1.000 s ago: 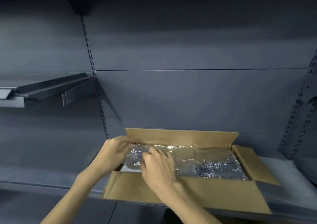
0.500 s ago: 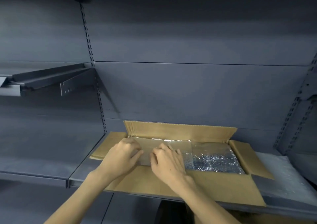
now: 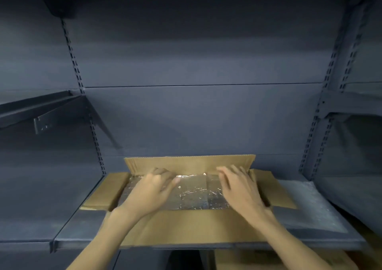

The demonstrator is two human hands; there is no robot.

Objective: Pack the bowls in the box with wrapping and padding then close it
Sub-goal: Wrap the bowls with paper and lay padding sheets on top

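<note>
Cardboard box (image 3: 186,226) sits open on the shelf (image 3: 78,228), long axis running left to right, all four flaps spread. Silvery padding (image 3: 194,193) fills its top; no bowls show, presumably beneath. The left hand (image 3: 151,193) rests on the padding's left part, fingers loosely bent, gripping nothing. The right hand (image 3: 239,189) lies flat-fingered over the right part. The far flap (image 3: 190,163) stands upright just beyond both hands' fingertips, equally near each, likely the next to fold.
</note>
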